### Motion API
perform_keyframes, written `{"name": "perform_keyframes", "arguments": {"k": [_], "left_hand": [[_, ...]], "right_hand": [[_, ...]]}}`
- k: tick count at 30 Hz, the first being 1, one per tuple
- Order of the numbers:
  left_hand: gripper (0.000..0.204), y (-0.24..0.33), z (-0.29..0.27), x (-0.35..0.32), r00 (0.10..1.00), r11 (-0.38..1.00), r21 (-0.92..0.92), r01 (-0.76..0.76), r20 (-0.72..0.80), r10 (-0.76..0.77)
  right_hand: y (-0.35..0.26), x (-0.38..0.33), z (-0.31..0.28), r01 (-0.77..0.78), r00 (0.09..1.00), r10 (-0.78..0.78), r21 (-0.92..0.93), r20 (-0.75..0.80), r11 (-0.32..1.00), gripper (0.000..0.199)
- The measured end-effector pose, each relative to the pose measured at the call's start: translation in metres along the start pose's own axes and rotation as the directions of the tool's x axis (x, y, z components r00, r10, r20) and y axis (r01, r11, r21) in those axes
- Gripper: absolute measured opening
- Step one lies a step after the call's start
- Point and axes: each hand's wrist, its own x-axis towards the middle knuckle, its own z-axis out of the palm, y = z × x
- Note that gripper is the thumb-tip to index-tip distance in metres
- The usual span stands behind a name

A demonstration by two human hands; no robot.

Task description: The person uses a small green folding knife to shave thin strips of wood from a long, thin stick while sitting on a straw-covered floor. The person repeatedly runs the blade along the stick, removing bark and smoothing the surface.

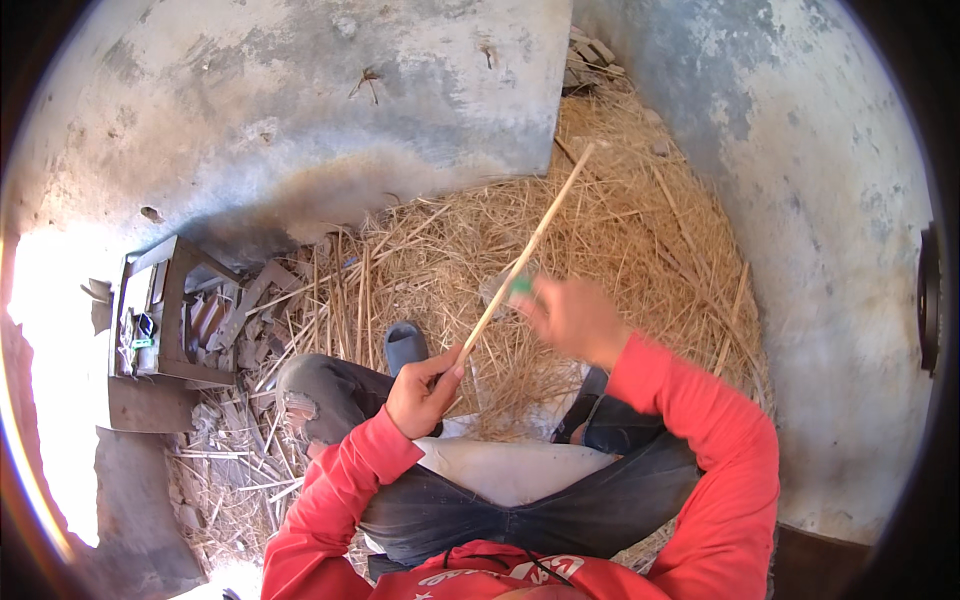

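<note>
In the head view, the left hand is pinching a pale stick by its lower end; it is slanting up-right, and the right hand is gripping a blurred green object beside its middle

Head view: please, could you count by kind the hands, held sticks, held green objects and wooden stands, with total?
Hands (left hand, right hand): 2
Held stick: 1
Held green object, blurred: 1
Wooden stand: 1
Total: 5
</note>
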Motion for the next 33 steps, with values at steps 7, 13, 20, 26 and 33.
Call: {"name": "perform_keyframes", "arguments": {"k": [7,13,20,26,33], "left_hand": [[0.041,-0.008,0.006,0.007,0.999,0.999,-0.011,0.031,0.024,-0.031],[0.040,-0.016,-0.005,-0.022,0.995,0.998,0.040,0.041,0.092,-0.044],[0.037,-0.013,-0.009,-0.020,0.991,0.991,-0.109,0.074,0.117,-0.061],[0.038,0.001,-0.001,-0.009,0.969,0.972,-0.201,0.121,0.238,-0.072],[0.039,0.007,0.003,-0.004,0.962,0.968,-0.236,0.091,0.274,-0.024]], "right_hand": [[0.032,0.012,-0.004,-0.085,0.989,0.080,-0.034,-0.124,0.996,0.053],[0.117,0.019,-0.016,-0.346,0.912,0.361,0.111,-0.196,0.932,0.053],[0.190,-0.003,-0.084,-0.451,0.695,0.551,0.318,-0.461,0.834,0.067],[0.101,0.016,-0.069,-0.335,0.872,0.485,0.650,-0.061,0.682,0.055],[0.066,0.021,-0.055,-0.352,0.864,0.493,0.825,0.103,0.443,0.043]]}}
